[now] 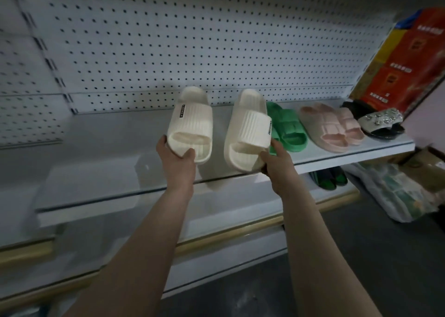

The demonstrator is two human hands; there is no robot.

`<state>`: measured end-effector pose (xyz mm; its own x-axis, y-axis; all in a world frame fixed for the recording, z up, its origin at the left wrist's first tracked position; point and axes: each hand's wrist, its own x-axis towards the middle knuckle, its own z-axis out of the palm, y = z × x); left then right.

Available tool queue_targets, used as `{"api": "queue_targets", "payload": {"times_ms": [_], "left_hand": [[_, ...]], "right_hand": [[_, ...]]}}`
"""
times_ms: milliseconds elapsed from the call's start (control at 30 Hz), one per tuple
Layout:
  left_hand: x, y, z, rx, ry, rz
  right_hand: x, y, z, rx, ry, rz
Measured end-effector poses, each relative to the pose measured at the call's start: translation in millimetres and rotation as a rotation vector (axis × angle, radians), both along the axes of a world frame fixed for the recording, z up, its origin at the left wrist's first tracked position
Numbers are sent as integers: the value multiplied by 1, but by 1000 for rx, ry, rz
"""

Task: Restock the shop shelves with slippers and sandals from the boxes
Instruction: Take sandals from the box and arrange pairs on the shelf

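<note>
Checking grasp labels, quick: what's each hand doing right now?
Left hand: closed, holding the left cream slipper.
Right hand: closed, holding the right cream slipper.

You get a dim, cool picture, lit softly from above across the pegboard. Blur smears the left edge, wide-angle distortion bends the shelf, and the lower right falls dark.

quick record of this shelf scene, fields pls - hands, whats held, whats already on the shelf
left grip: holds left cream slipper by its near end
right grip: holds right cream slipper by its near end
shelf: white, with pegboard back
already shelved, to the right: green slippers, pink slippers, studded sandal
far right: red box
</note>
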<state>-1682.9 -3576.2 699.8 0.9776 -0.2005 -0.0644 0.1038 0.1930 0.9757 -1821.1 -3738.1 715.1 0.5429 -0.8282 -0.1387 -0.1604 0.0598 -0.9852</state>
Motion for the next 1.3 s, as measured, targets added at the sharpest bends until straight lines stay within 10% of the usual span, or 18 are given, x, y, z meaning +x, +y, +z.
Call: {"api": "queue_targets", "payload": {"times_ms": [433, 833, 1300], "left_hand": [[24, 28, -13, 172, 1, 57], [32, 25, 6, 925, -238, -184], [1, -41, 14, 384, -572, -54]], "right_hand": [[64, 21, 5, -175, 255, 166], [83, 14, 1, -286, 398, 151], [33, -14, 14, -427, 233, -47]]}}
